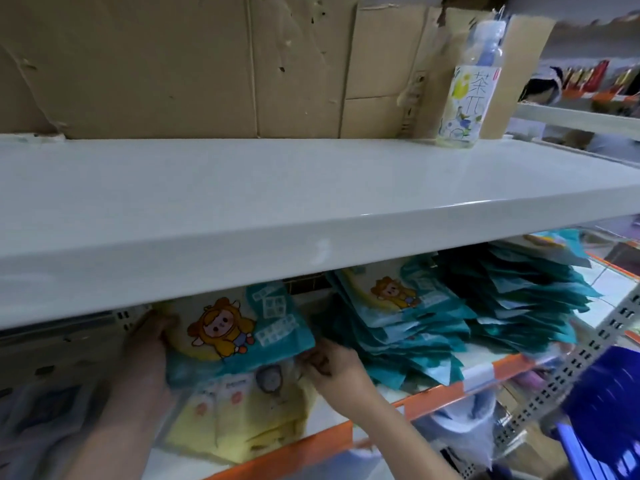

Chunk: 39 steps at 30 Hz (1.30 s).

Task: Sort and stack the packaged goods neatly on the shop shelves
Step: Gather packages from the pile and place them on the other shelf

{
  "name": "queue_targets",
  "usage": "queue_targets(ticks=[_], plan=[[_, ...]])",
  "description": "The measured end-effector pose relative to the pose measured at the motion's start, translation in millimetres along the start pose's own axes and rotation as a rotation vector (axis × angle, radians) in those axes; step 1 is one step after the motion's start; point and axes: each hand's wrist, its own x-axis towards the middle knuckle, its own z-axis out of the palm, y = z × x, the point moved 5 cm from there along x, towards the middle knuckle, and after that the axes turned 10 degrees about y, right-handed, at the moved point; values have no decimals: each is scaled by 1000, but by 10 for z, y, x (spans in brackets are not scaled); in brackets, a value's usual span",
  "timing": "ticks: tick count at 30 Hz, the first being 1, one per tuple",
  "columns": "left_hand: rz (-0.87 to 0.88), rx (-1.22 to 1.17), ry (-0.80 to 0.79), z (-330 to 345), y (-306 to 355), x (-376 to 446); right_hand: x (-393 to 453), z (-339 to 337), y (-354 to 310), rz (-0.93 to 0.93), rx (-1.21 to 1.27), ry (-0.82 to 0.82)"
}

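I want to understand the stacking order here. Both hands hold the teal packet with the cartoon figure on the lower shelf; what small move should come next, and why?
Probably lower the teal packet flat onto the yellow packets under it and square its edges. The left hand grips its left edge and the right hand pinches its lower right corner, so it is held tilted, while the teal stacks to the right already lie piled.

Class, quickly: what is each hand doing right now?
Left hand: holds the left edge of the teal packet.
Right hand: fingers curled, pinching the same packet's right corner.
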Motion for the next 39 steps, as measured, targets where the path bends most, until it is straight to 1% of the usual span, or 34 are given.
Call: queue_targets(ticks=[1, 4, 6, 8, 10, 13, 17, 19, 22, 23, 25, 28, 31, 33, 37, 39], plan=[[2, 27, -33, 191, -18, -46, -28, -167, -18, -46, 41, 24], [-13, 52, 22, 590, -160, -73, -21, -691, 36, -173, 117, 204], [-25, 79, 8, 891, -233, -132, 5, -1018, 132, -200, 156, 314], [-2, 115, -5, 1206, -291, -212, 17, -1301, 231, -201, 179, 382], [33, 133, -22, 1516, -368, -263, 49, -1522, 399, -172, 184, 440], [69, 207, -60, 1943, -499, -320, 104, -1740, 699, -78, 143, 516], [72, 358, -99, 2267, -790, -313, 153, -1945, 1020, 44, 95, 574], [112, 488, -119, 2318, -914, -294, 177, -2005, 1122, 82, 80, 576], [205, 857, -139, 2351, -1061, -278, 212, -2040, 1207, 112, 36, 556], [215, 909, -150, 2369, -1090, -297, 219, -2050, 1221, 116, 23, 551], [194, 903, -194, 2412, -1156, -293, 230, -2061, 1256, 130, -1, 542], [193, 890, -193, 2407, -1154, -294, 239, -2065, 1295, 151, -21, 525], [187, 781, -183, 2315, -1088, -351, 235, -2061, 1290, 139, -16, 526], [233, 734, -178, 2218, -1001, -434, 231, -2070, 1258, 125, -20, 552], [371, 746, -143, 1892, -812, -553, 206, -2040, 1106, 64, -19, 572], [433, 766, -84, 1672, -699, -600, 169, -1986, 972, 17, 32, 552]])
